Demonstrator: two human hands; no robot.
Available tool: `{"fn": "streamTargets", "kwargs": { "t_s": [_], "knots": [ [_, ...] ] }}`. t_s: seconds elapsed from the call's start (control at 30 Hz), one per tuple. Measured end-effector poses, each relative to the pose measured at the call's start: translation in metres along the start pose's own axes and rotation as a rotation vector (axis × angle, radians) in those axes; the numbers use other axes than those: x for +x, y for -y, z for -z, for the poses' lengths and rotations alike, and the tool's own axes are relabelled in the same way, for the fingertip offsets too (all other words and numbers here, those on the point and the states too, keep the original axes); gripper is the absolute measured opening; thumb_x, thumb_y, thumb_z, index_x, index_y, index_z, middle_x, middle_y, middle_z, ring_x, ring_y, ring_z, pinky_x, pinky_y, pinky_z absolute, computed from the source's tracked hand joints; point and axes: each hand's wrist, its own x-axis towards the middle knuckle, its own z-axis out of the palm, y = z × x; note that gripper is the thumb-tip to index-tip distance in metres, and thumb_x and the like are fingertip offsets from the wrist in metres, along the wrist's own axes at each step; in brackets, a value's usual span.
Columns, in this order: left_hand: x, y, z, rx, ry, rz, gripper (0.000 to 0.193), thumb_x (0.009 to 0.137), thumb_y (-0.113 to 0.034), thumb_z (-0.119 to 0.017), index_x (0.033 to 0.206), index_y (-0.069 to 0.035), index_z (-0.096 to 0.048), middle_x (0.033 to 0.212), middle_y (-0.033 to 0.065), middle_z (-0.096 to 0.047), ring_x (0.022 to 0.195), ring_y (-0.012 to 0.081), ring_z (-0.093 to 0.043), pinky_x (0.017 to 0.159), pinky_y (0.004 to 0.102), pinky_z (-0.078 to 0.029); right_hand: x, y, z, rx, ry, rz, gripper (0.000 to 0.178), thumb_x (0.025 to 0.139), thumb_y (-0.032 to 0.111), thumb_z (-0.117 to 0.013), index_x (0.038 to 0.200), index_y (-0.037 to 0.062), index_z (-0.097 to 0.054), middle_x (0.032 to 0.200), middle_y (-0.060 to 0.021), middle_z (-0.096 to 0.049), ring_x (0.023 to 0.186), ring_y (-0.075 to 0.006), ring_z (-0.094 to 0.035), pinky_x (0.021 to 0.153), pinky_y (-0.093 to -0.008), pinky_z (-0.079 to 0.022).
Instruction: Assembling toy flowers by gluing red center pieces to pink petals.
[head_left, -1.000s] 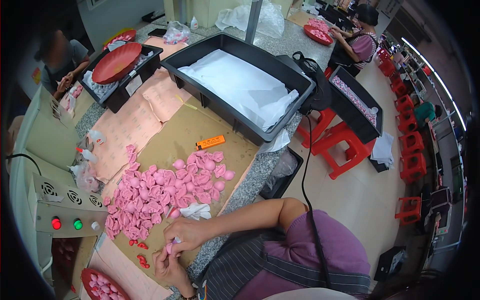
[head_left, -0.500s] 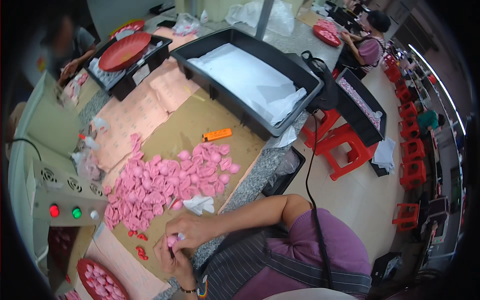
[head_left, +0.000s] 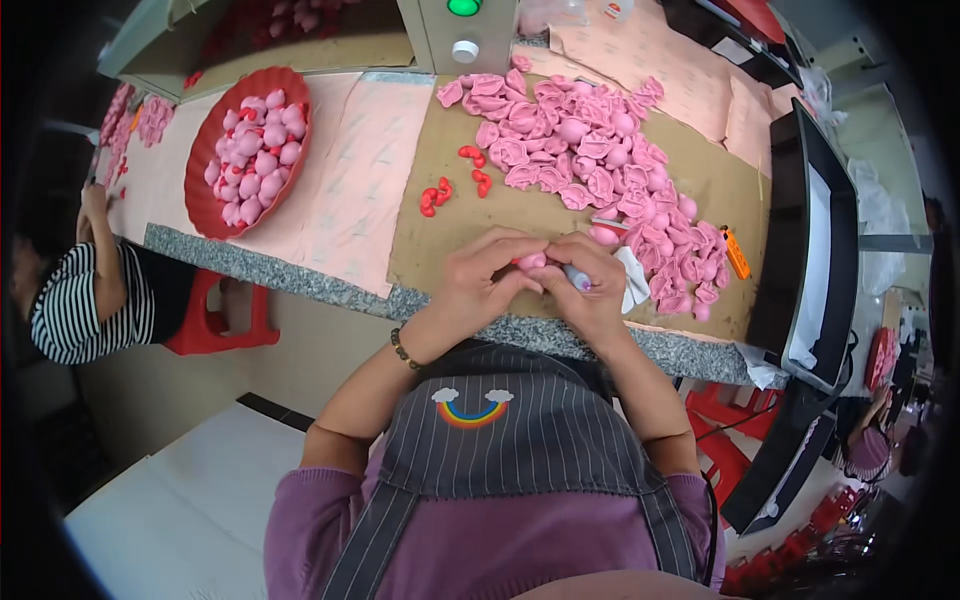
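Both my hands meet over the front edge of the table. My left hand (head_left: 482, 278) pinches a small pink rounded piece (head_left: 533, 261) with a bit of red at its left end. My right hand (head_left: 596, 288) touches the same piece's other side. Its curled fingers also hold a small, pale, tube-like thing (head_left: 577, 278) with a purple tip. Just beyond my hands lie several small red curved pieces (head_left: 436, 197). A large heap of pink soft pieces (head_left: 600, 180), some folded and some round, spreads behind and to the right. Beside my right hand rests a crumpled white cloth (head_left: 633, 278).
A red fluted bowl (head_left: 190, 185) of pink round pieces with red parts stands at left. An orange tool (head_left: 736, 253) lies right of the heap, near a black tray (head_left: 800, 250). Behind is a machine with a green light (head_left: 464, 7). Another person (head_left: 95, 290) sits at far left.
The view has swung left, bringing the red bowl and the person at far left into sight. My hands stay together around the pink piece, on which red now shows.
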Motion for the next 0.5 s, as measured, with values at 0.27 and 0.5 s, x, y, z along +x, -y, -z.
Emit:
{"fn": "streamTargets", "kwargs": {
  "t_s": [0.27, 0.5],
  "knots": [
    [0.015, -0.013, 0.055, 0.458, -0.142, -0.128, 0.022, 0.074, 0.005, -0.054, 0.096, 0.001, -0.054, 0.093, 0.0116, -0.054, 0.085, 0.0225, -0.053, 0.078, 0.0286, -0.043, 0.003, 0.024, 0.053, -0.003, -0.078, -0.013, 0.03, 0.065, -0.002, -0.069, 0.095, -0.0021, -0.062, 0.086, -0.0084, -0.055, 0.071, -0.0138, -0.054, 0.065, -0.0241, -0.043],
    [0.016, -0.007, 0.205, 0.92, -0.489, -0.358, 0.023, 0.078, 0.006, -0.05, 0.101, 0.002, -0.053, 0.096, 0.0126, -0.054, 0.087, 0.0262, -0.053, 0.081, 0.0312, -0.043, 0.031, 0.038, 0.164, -0.284, -0.592, 0.075, 0.013, 0.073, -0.005, -0.058, 0.085, -0.0033, -0.062, 0.078, -0.0081, -0.058, 0.074, -0.0139, -0.056, 0.068, -0.0237, -0.045]
  ]
}}
